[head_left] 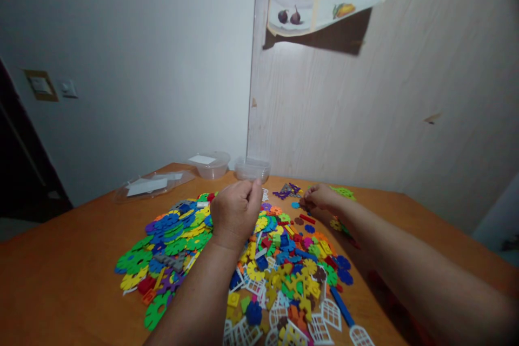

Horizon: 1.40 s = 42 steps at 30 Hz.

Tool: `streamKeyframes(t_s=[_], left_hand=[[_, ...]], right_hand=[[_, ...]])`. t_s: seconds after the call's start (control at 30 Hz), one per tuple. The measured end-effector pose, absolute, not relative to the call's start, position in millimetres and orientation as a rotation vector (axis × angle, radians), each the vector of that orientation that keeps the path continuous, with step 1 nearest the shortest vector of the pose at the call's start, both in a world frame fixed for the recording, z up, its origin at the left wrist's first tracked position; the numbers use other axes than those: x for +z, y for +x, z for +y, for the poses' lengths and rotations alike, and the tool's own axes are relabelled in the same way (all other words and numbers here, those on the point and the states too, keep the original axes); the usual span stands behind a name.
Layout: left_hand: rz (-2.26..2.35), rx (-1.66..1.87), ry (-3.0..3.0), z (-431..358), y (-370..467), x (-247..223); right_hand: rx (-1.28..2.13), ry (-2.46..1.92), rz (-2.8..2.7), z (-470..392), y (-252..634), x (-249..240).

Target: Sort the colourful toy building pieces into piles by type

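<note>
My left hand [235,210] is over the far part of a big pile of plastic toy pieces. Its fingers are curled closed with the back of the hand towards me, so anything inside is hidden. At the right, beyond the pile's edge, my right hand [318,197] reaches down with its fingertips pinched together near the tabletop. What those fingers hold, if anything, is too small to make out. A light-blue piece [295,205] lies just left of them. Purple and grey pieces [288,191] form a small group behind it, and a red bar [307,219] rests nearer to me.
The orange-brown table [60,270] meets the walls at its back. Clear plastic tubs [213,170] and a flat clear lid [150,186] stand along the far left. Green pieces [344,192] lie behind my right wrist. White window-frame pieces [320,328] cover the pile's near side.
</note>
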State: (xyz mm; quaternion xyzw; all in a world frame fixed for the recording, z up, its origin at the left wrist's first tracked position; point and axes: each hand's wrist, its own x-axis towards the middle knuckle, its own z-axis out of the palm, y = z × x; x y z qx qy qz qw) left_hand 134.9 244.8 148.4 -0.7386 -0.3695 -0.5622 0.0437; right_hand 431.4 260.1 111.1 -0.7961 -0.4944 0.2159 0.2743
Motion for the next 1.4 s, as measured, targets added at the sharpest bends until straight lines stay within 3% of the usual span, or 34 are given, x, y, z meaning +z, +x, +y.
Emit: streamKeyframes(t_s=[0.17,0.5,0.9,1.4], left_hand=[[-1.13,-1.734,-2.269,244,135,149],[-1.115,-1.743,-2.298,243,136,150],[-1.104,-1.747,-2.275,245,136,149],[-1.078,-1.76,-2.259,244,136,150]], right_hand=[[0.522,-2.182,-1.396,253,437,113],[0.793,-1.987,-1.8,222,407,116],[0.915,-1.955,-1.819,227,398,115],[0.525,-2.21,-1.331,242,432,116]])
